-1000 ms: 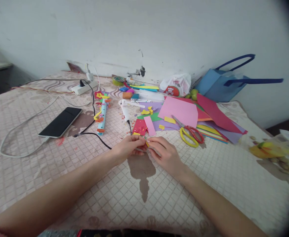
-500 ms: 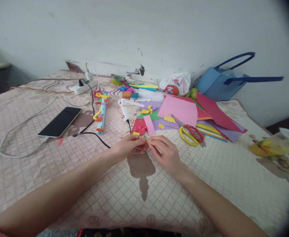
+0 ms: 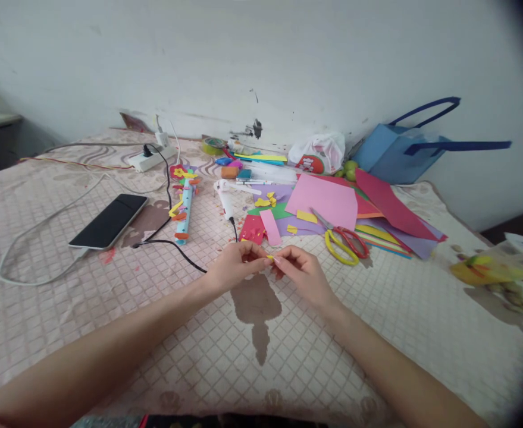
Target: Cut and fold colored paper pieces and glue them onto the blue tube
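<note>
Near the middle of the table my left hand (image 3: 240, 263) and my right hand (image 3: 300, 272) meet, fingertips pinched together. Between them shows a tiny yellow paper piece (image 3: 270, 257), mostly covered by the fingers. Just beyond the hands lie a red paper piece (image 3: 251, 228) with small scraps on it and a pink paper strip (image 3: 270, 226). Scissors (image 3: 341, 238) with yellow and red handles rest open to the right of my right hand. A white glue gun (image 3: 225, 201) lies behind my left hand, its black cord running down toward the wrist.
A light blue paper strip (image 3: 184, 211) with colourful curls stands left of the glue gun. Farther left are a phone (image 3: 109, 221) on a cable and a power strip (image 3: 147, 159). Coloured paper sheets (image 3: 323, 197), a blue bag (image 3: 390, 153) and a plastic bag (image 3: 319, 151) sit toward the back right.
Both hands have turned a little and their fingertips have drawn closer together around the yellow paper, so less of it shows. The other things on the table stay in place.
</note>
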`<state>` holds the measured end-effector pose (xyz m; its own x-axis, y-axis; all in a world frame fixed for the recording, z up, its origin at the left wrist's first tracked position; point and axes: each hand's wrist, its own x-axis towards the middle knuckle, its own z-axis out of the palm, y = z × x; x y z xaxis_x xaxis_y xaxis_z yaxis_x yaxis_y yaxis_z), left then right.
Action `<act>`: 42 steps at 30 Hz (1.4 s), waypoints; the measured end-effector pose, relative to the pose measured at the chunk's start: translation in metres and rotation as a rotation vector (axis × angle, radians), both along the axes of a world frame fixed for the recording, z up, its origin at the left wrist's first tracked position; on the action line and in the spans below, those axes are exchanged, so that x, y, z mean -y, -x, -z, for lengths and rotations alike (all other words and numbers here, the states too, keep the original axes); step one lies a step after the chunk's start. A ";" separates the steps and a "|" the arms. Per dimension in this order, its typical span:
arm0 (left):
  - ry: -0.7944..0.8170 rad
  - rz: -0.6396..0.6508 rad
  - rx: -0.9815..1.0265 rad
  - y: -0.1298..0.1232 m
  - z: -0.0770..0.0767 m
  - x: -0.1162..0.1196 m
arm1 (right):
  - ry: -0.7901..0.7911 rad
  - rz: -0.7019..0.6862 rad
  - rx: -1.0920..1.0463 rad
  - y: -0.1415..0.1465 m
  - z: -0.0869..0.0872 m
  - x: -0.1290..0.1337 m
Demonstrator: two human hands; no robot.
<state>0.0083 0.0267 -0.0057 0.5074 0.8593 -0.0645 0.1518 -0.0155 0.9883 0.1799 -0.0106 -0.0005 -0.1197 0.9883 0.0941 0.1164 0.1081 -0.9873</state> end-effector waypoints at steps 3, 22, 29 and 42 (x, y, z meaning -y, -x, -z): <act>0.005 0.002 0.008 0.000 -0.002 0.000 | 0.042 -0.052 -0.030 0.000 -0.001 0.001; 0.056 0.070 -0.009 0.001 -0.006 0.001 | 0.125 -0.174 -0.025 -0.002 0.002 -0.001; 0.115 -0.096 0.112 0.004 -0.015 -0.005 | 0.225 -0.200 -0.120 -0.012 -0.003 -0.004; 0.253 -0.166 0.272 0.006 -0.012 -0.010 | 0.049 -0.127 0.054 -0.017 -0.003 -0.009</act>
